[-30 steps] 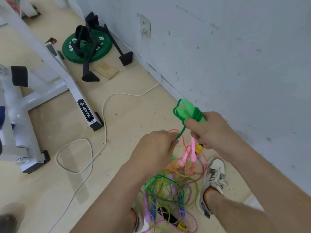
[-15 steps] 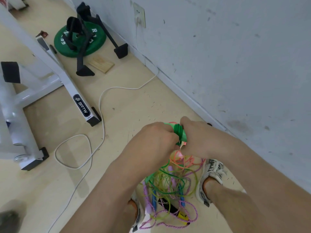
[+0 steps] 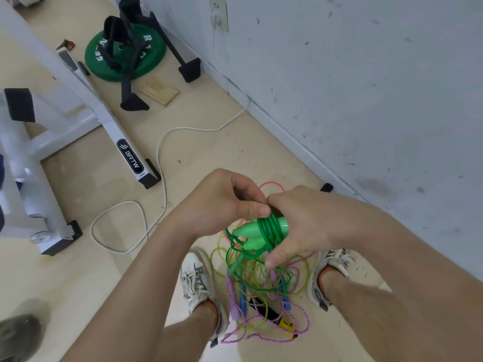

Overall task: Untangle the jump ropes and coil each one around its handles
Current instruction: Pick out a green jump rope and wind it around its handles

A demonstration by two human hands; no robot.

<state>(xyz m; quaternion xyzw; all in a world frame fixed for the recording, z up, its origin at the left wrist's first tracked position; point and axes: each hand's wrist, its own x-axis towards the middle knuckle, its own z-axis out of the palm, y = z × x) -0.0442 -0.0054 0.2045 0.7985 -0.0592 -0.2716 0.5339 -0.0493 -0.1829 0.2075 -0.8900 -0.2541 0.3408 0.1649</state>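
Note:
A green jump rope (image 3: 264, 231) has its dark green cord wound around two light green handles. My right hand (image 3: 300, 226) grips the handle bundle from the right, thumb below it. My left hand (image 3: 222, 205) pinches the green cord at the top of the bundle, its fingertips touching my right hand. Below them, on the floor between my shoes, lies a tangle of ropes (image 3: 264, 291): purple braided, yellow-green, pink-orange and blue handles, plus a black and yellow handle.
My white shoes (image 3: 198, 283) flank the rope pile. A white cable (image 3: 162, 158) loops over the floor to a wall socket. A white equipment frame (image 3: 86, 100) stands at left, a green weight plate (image 3: 125, 53) behind it. The grey wall (image 3: 366, 87) runs close on the right.
My hands have come together and dropped lower. The green bundle turned from upright to lying sideways in my right hand, with more cord wound on it. The view tilted downward.

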